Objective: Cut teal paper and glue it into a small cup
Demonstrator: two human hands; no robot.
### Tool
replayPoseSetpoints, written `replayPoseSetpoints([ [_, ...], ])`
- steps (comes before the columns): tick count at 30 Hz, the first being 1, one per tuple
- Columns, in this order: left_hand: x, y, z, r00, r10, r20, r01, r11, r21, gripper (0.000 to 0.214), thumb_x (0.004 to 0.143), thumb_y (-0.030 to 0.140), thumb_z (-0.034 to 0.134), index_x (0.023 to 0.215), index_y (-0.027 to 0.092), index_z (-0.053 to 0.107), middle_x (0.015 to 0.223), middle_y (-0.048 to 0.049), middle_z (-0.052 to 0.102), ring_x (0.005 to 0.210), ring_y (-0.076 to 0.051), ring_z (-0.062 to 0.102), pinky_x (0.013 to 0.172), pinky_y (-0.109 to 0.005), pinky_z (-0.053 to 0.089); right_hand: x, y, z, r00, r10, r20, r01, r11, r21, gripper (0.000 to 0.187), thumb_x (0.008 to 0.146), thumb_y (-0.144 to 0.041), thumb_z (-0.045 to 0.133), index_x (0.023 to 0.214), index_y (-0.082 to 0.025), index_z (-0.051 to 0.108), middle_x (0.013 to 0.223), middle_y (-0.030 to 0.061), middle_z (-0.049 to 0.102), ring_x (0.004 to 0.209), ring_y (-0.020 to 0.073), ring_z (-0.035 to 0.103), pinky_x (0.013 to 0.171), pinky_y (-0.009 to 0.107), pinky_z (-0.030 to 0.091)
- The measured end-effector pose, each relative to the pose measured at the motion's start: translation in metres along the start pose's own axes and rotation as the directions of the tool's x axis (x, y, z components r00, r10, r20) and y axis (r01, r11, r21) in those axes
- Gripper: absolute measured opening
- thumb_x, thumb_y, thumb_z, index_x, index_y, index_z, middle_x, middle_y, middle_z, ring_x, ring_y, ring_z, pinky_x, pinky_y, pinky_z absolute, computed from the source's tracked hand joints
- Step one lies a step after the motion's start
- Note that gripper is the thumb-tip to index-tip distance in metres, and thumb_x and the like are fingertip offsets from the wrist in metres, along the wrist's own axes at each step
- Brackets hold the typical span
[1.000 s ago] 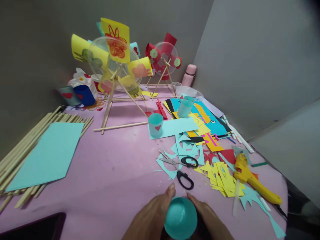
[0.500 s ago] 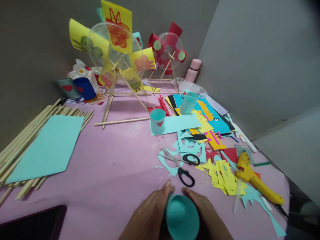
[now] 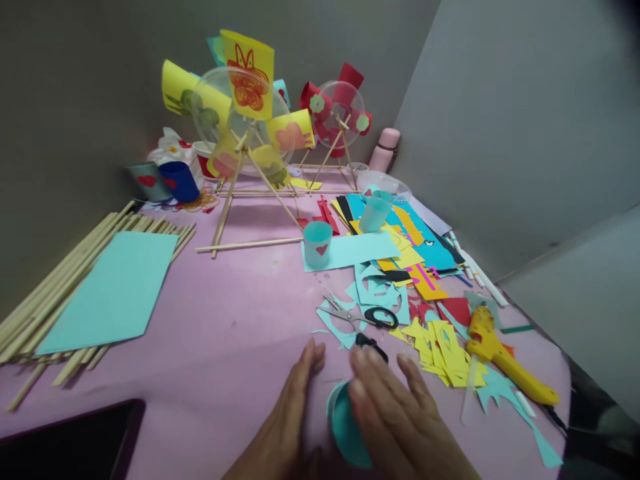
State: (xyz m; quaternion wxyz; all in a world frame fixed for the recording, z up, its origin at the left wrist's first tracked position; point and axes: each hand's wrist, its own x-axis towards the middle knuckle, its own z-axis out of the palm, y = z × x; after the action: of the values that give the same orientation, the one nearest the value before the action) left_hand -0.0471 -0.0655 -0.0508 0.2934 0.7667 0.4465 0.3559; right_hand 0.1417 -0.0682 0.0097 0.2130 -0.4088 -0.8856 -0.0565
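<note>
Covering rolled cup (image 3: pixel 345 430) with right fingers (image 3: pixel 380 381), cannot tell if clamped; holding left fingers (image 3: pixel 299 373) open; beyond them, finished-looking heart cup (image 3: pixel 317 245).

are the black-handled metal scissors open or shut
Open: the black-handled metal scissors lie with blades spread apart and handle loops apart, the lower one partly behind the right hand.

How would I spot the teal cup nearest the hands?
On the pink table, find the black-handled scissors. Just nearer the viewer, the right hand partly hides the cup; other teal cups stand farther back, beyond the scissors.
</note>
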Motion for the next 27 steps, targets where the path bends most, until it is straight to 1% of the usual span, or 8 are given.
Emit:
replayPoseSetpoints([
  [4, 0.004, 0.000, -0.019, 0.985, -0.116, 0.131, 0.136, 0.978, -0.157, 0.099, 0.071, -0.009, 0.033, 0.148, 0.032, -0.013, 0.153, -0.0128, 0.035, 0.137, -0.024, 0.039, 0.107, -0.054, 0.038, 0.007, 0.013, 0.016, 0.969, -0.235, 0.077, 0.241, 0.967, -0.080, 0.043, 0.097, -0.015, 0.039, 0.139, -0.017, 0.044, 0.134, 0.0071, 0.059, 0.124, 0.0190, 0.054, 0.107, 0.036, 0.039],
  [6, 0.005, 0.001, -0.024, 0.979, -0.136, 0.150, 0.161, 0.973, -0.166, 0.100, 0.069, -0.009, 0.031, 0.147, 0.033, -0.014, 0.152, -0.0127, 0.036, 0.137, -0.023, 0.039, 0.108, -0.054, 0.037, 0.007, 0.016, 0.019, 0.966, -0.230, 0.114, 0.239, 0.969, -0.066, 0.045, 0.095, -0.014, 0.042, 0.140, -0.017, 0.043, 0.136, 0.0079, 0.057, 0.126, 0.0190, 0.052, 0.107, 0.034, 0.039],
  [10, 0.005, 0.004, -0.028, 0.984, -0.083, 0.159, 0.110, 0.979, -0.172, 0.091, 0.079, -0.003, 0.031, 0.147, 0.034, -0.016, 0.154, -0.0139, 0.033, 0.137, -0.022, 0.039, 0.109, -0.052, 0.038, 0.001, 0.020, 0.017, 0.971, -0.199, 0.130, 0.203, 0.979, -0.017, 0.052, 0.094, -0.013, 0.042, 0.145, -0.019, 0.035, 0.138, 0.0081, 0.056, 0.128, 0.0209, 0.050, 0.106, 0.037, 0.039],
  [12, 0.004, 0.005, -0.028, 0.982, -0.082, 0.171, 0.108, 0.982, -0.152, 0.090, 0.080, -0.003, 0.032, 0.147, 0.032, -0.017, 0.154, -0.0137, 0.032, 0.138, -0.022, 0.038, 0.110, -0.050, 0.037, -0.004, 0.024, 0.013, 0.985, -0.138, 0.102, 0.137, 0.990, 0.017, 0.055, 0.094, -0.014, 0.040, 0.147, -0.024, 0.030, 0.138, 0.0064, 0.056, 0.127, 0.0225, 0.051, 0.105, 0.041, 0.041],
  [15, 0.002, 0.006, -0.026, 0.982, -0.078, 0.170, 0.102, 0.985, -0.140, 0.088, 0.081, 0.000, 0.035, 0.148, 0.032, -0.012, 0.154, -0.0104, 0.034, 0.137, -0.019, 0.039, 0.111, -0.044, 0.037, -0.012, 0.029, 0.004, 0.998, 0.068, 0.012, -0.069, 0.990, 0.119, 0.058, 0.095, -0.021, 0.041, 0.149, -0.030, 0.024, 0.139, 0.0056, 0.056, 0.125, 0.0263, 0.054, 0.102, 0.044, 0.044],
  [21, 0.006, 0.012, -0.026, 0.980, -0.181, 0.082, 0.194, 0.962, -0.194, 0.057, 0.091, 0.031, 0.051, 0.142, 0.045, 0.029, 0.153, 0.0053, 0.040, 0.138, -0.019, 0.038, 0.113, -0.034, 0.032, -0.032, 0.018, -0.005, 0.890, 0.455, 0.033, -0.433, 0.819, 0.376, 0.040, 0.096, -0.034, 0.047, 0.134, -0.026, 0.051, 0.126, 0.0091, 0.066, 0.115, 0.0278, 0.062, 0.092, 0.037, 0.054],
  [24, 0.020, 0.023, -0.037, 0.974, -0.210, 0.079, 0.224, 0.938, -0.265, 0.042, 0.092, 0.037, 0.047, 0.134, 0.044, 0.040, 0.140, 0.0045, 0.054, 0.122, -0.016, 0.055, 0.101, -0.027, 0.044, -0.041, 0.012, 0.005, 0.851, 0.525, 0.029, -0.486, 0.764, 0.424, 0.034, 0.095, -0.036, 0.047, 0.125, -0.024, 0.058, 0.116, 0.0103, 0.071, 0.108, 0.0268, 0.065, 0.088, 0.035, 0.056],
  [27, 0.041, 0.039, -0.048, 0.982, -0.170, 0.082, 0.180, 0.974, -0.136, 0.029, 0.091, 0.038, 0.048, 0.119, 0.034, 0.056, 0.125, 0.0001, 0.064, 0.112, -0.018, 0.061, 0.094, -0.026, 0.046, -0.047, 0.013, 0.015, 0.854, 0.521, 0.005, -0.463, 0.754, 0.467, 0.034, 0.096, -0.038, 0.044, 0.124, -0.024, 0.056, 0.116, 0.0091, 0.070, 0.108, 0.0242, 0.065, 0.089, 0.032, 0.054],
])
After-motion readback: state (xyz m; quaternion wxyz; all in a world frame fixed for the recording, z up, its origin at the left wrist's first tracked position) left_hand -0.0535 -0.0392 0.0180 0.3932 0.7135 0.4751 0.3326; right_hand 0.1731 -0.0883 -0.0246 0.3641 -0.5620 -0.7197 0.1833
